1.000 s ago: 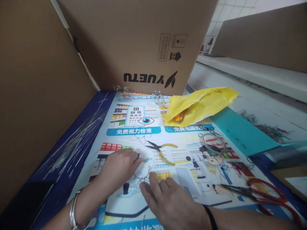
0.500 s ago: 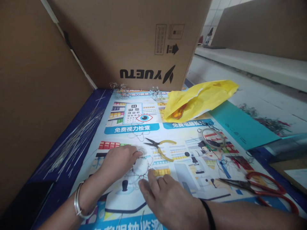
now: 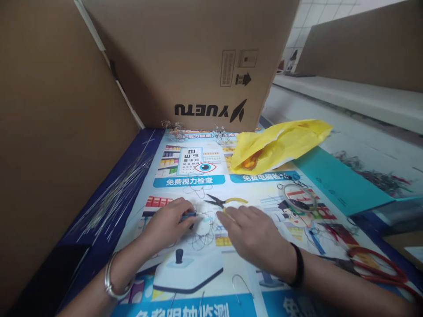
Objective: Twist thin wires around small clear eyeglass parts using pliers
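Note:
My left hand (image 3: 172,222) has its fingers pressed together beside a thin wire piece (image 3: 203,233) bent into loops on the printed sheet; what lies between the fingertips is too small to name. Over the lower yellow handle of the pliers (image 3: 220,201) is my right hand (image 3: 254,233), its fingers curled down; whether they grip the handle is hard to see. The pliers' dark jaws point left, slightly apart. Another looped wire (image 3: 194,190) lies above my left hand.
Straight wires (image 3: 112,193) lie at left. A yellow bag (image 3: 280,145) and teal sheet (image 3: 340,180) are at right, with a tape ring (image 3: 299,197) and red-handled scissors (image 3: 380,266) nearer. A cardboard box (image 3: 198,57) stands behind.
My right hand has moved up and right from the looped wire to the pliers. My left hand has stayed by the wire. The whole view has shifted slightly.

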The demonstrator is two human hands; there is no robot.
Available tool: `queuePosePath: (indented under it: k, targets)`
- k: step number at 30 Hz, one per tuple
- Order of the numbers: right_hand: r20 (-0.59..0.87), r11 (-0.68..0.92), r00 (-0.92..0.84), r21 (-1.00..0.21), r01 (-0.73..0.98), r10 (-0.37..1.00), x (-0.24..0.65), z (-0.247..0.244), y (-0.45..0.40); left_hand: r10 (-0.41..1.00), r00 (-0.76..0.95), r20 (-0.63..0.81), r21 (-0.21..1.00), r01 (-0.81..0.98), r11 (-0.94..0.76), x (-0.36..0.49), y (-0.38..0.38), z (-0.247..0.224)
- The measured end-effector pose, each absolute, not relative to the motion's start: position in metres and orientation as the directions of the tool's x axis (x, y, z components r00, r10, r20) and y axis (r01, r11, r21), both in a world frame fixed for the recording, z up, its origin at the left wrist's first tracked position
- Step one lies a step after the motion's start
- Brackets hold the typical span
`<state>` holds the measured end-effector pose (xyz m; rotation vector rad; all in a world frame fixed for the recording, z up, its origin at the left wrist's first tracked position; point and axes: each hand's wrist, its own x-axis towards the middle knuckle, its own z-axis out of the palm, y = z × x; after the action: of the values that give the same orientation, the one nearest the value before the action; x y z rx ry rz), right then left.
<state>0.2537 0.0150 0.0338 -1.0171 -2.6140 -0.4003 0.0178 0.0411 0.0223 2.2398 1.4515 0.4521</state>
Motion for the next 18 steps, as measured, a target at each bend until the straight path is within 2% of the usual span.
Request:
queuePosePath:
  k: [2,4,9,18]
  targets:
    - [0.328,0.585,-0.590,0.125,0.801,0.738,0.257,0.030,0.029,0.914,0.397,0.084,0.525,0.762,-0.379,0.017,0.042,0.021]
    - [0.264,0.533,-0.541,0.104,0.839,0.799,0.257,0.025,0.037,0.910,0.392,0.133,0.524,0.752,-0.400,0.017,0.042,0.021]
    - [0.180,0.522,-0.537,0.127,0.844,0.824,0.252,0.016,0.039,0.902,0.382,0.200,0.544,0.723,-0.426,0.020,0.043,0.017]
    - [0.220,0.497,-0.527,0.181,0.849,0.821,0.250,0.011,0.037,0.914,0.375,0.156,0.624,0.680,-0.386,0.023,0.041,0.014]
